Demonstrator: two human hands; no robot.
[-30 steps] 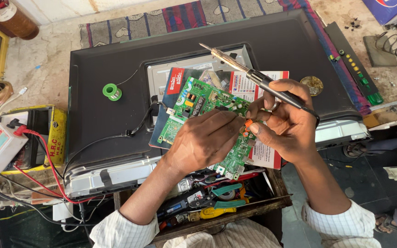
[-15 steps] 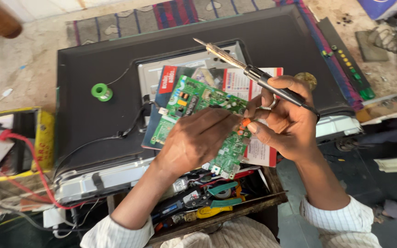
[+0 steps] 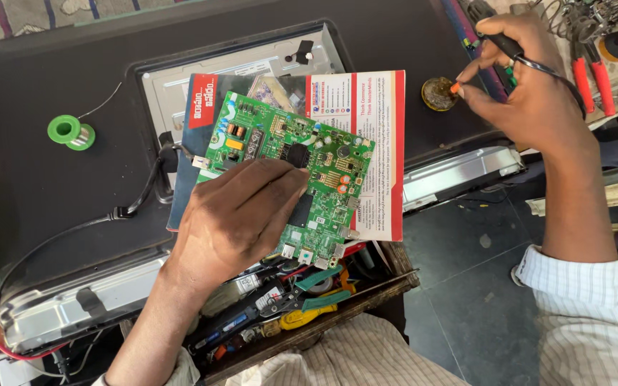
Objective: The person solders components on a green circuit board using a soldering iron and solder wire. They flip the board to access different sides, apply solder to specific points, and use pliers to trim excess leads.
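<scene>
over glossy black panel (image 3: 51, 207), left hand (image 3: 234, 214) fingers press green circuit board (image 3: 287, 171); right hand (image 3: 531, 100) fingers pinch soldering iron (image 3: 506, 46).

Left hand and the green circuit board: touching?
Touching. The head view shows the left hand lying on the green circuit board, fingers pressed flat across its component side, no gap visible.
</scene>
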